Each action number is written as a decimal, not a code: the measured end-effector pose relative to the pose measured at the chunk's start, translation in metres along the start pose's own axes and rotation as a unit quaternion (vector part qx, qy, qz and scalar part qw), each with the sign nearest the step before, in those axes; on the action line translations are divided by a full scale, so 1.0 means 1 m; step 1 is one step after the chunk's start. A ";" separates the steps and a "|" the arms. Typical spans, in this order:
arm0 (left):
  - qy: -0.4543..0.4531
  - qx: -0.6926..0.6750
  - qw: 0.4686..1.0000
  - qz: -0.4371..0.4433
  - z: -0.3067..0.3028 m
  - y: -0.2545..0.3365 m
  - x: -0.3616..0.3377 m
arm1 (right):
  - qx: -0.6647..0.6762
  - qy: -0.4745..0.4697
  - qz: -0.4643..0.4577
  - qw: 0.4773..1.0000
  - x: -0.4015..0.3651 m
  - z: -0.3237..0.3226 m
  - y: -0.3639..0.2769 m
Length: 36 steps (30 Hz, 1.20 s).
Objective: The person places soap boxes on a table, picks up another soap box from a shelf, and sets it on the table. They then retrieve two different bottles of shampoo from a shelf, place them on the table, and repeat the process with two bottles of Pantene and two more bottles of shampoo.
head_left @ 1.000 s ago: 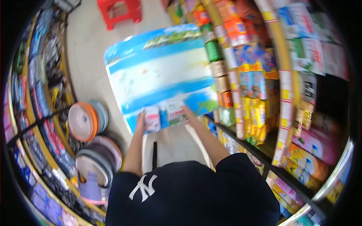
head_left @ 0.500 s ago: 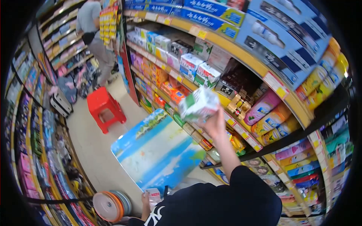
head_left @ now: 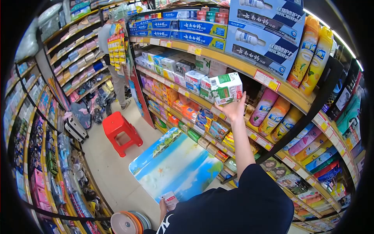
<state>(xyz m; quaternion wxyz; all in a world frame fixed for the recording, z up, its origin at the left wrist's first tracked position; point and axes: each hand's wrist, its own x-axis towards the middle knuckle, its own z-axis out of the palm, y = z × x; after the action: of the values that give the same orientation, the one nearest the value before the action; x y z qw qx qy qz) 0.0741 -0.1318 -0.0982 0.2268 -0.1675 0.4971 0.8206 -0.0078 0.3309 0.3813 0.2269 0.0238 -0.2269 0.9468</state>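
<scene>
My right hand (head_left: 233, 110) is raised at the shelf and holds a white and green LUX box (head_left: 226, 89) from below, its thumb and fingers round the near end. The box is in front of a row of similar boxes (head_left: 194, 80) on the middle shelf. Low in the view, my left hand (head_left: 163, 206) holds a small white packet with red print (head_left: 170, 199) over the near edge of a table with a beach picture (head_left: 171, 167).
A red stool (head_left: 121, 133) stands beyond the table. Stacked basins (head_left: 126, 223) are at the bottom. Blue toothpaste boxes (head_left: 202, 33) and yellow bottles (head_left: 317, 58) fill the upper shelf. Another person (head_left: 117, 80) stands in the aisle, partly behind hanging yellow packs (head_left: 117, 48).
The view has shifted, so the shelves and stool sit differently. My right hand has brought the box up beside the shelf row, and its green side shows clearly. My left hand still holds the packet.
</scene>
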 end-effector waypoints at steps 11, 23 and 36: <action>0.031 0.020 0.999 -0.003 -0.020 0.003 0.001 | -0.017 -0.031 -0.048 0.998 0.001 -0.051 0.012; 0.018 0.521 0.849 0.084 -0.033 -0.003 -0.038 | -0.491 0.074 -0.250 0.831 0.013 -0.043 -0.016; 0.070 0.437 0.891 0.106 -0.014 -0.010 -0.028 | -0.653 0.181 -0.437 0.591 0.113 -0.006 -0.012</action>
<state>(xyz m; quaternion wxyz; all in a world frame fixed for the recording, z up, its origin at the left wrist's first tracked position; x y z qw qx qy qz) 0.1040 -0.1460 -0.0976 0.1536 -0.0547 0.8348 0.5259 -0.1034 0.3906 0.3983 0.6047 -0.2060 -0.7013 0.3163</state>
